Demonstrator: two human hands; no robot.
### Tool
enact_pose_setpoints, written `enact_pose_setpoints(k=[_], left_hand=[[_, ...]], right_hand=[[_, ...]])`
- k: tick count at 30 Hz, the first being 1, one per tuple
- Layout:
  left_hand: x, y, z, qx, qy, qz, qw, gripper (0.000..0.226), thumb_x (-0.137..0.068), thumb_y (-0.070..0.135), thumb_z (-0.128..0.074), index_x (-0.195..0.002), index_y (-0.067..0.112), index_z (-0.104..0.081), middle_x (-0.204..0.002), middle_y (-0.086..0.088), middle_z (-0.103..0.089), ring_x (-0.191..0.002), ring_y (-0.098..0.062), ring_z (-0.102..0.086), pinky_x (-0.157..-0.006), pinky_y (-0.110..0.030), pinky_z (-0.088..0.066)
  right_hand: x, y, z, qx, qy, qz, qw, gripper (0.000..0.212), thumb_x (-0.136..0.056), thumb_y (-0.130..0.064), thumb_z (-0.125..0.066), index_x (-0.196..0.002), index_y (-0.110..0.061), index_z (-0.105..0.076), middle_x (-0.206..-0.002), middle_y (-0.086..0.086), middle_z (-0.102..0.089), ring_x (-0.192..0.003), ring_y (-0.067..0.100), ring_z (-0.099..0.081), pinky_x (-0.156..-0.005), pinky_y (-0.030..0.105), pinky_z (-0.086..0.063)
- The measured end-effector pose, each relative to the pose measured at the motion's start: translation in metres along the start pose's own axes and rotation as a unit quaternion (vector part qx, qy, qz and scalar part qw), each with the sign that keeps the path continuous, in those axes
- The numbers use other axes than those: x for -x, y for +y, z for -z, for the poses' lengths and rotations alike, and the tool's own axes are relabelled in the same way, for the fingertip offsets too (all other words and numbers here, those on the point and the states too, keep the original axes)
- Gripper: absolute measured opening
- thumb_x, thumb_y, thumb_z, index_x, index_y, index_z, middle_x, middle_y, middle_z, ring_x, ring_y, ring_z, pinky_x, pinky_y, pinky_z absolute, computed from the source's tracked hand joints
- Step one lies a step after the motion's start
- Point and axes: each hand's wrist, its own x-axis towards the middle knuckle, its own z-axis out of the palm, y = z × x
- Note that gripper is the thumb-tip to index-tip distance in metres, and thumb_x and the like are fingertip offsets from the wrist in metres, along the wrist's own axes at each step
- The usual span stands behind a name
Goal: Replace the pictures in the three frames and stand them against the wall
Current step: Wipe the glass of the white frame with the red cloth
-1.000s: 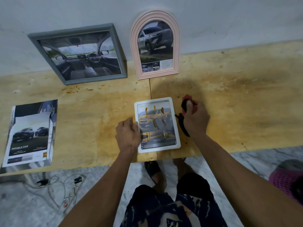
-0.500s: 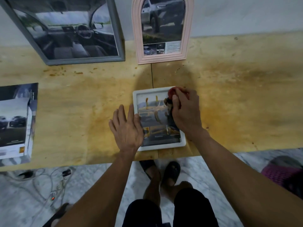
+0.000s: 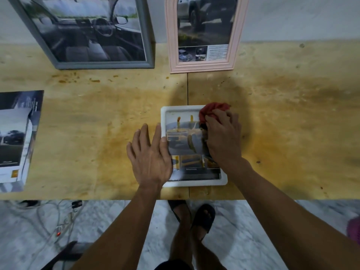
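White rounded-corner picture frame point(image 3: 193, 184) lies flat by the near edge of the stained yellow wooden tabletop point(image 3: 282, 114), a yellow car picture showing in it. Left hand point(image 3: 150, 154) presses its left rim, fingers straight and slightly spread. Right hand point(image 3: 222, 137) bunches a red cloth point(image 3: 211, 111) on the frame's far right corner, fingers curled round it. Grey rectangular frame point(image 3: 101, 65) and pink arched frame point(image 3: 202, 66) lean on the wall at the far edge
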Motion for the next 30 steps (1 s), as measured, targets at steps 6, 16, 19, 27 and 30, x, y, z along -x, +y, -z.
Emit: enact_pose_setpoints(k=[6, 16, 19, 27, 30], left_hand=[[0.0, -0.001, -0.001, 0.0, 0.002, 0.001, 1.0, 0.05, -0.106, 0.044, -0.02, -0.15, 0.033, -0.038, -0.159, -0.004, -0.03, -0.149, -0.026, -0.019, -0.118, -0.053, -0.016], [0.0, -0.001, -0.003, -0.001, 0.003, 0.006, 1.0, 0.048, -0.106, 0.043, -0.021, -0.15, 0.034, -0.04, -0.16, -0.004, -0.03, -0.149, -0.026, -0.018, -0.118, -0.052, -0.015], [0.0, 0.0, -0.003, -0.004, 0.006, 0.007, 1.0, 0.049, -0.106, 0.044, -0.021, -0.149, 0.034, -0.041, -0.159, -0.004, -0.031, -0.149, -0.026, -0.019, -0.118, -0.051, -0.016], [0.0, 0.0, -0.001, 0.015, -0.004, 0.015, 1.0, 0.048, -0.107, 0.042, -0.019, -0.15, 0.038, -0.037, -0.161, -0.001, -0.026, -0.15, -0.022, -0.014, -0.119, -0.048, -0.007], [0.0, -0.001, 0.0, 0.017, -0.009, 0.013, 1.0, 0.049, -0.105, 0.041, -0.017, -0.151, 0.038, -0.036, -0.161, 0.0, -0.025, -0.15, -0.022, -0.013, -0.12, -0.049, -0.007]], right_hand=[[-0.008, -0.001, -0.005, -0.019, -0.012, 0.035, 0.999, 0.041, -0.084, -0.017, -0.04, -0.119, -0.011, -0.061, -0.12, 0.009, -0.063, -0.113, 0.033, -0.049, -0.085, 0.043, -0.041], [-0.02, -0.027, -0.01, -0.055, -0.072, 0.054, 0.994, 0.041, -0.08, -0.003, -0.061, -0.12, -0.011, -0.061, -0.12, 0.009, -0.063, -0.11, 0.031, -0.051, -0.092, 0.04, -0.041], [-0.025, -0.039, -0.017, -0.043, -0.084, 0.062, 0.994, 0.039, -0.083, -0.003, -0.061, -0.122, -0.012, -0.061, -0.122, 0.007, -0.064, -0.113, 0.028, -0.051, -0.097, 0.039, -0.041], [-0.029, -0.065, -0.019, -0.06, -0.131, 0.101, 0.984, 0.034, -0.09, -0.007, -0.057, -0.123, -0.01, -0.061, -0.125, 0.009, -0.062, -0.112, 0.03, -0.049, -0.095, 0.04, -0.043], [-0.024, -0.069, -0.007, -0.08, -0.149, 0.097, 0.981, 0.029, -0.095, -0.011, -0.052, -0.122, -0.009, -0.062, -0.125, 0.009, -0.061, -0.115, 0.027, -0.048, -0.097, 0.03, -0.032]])
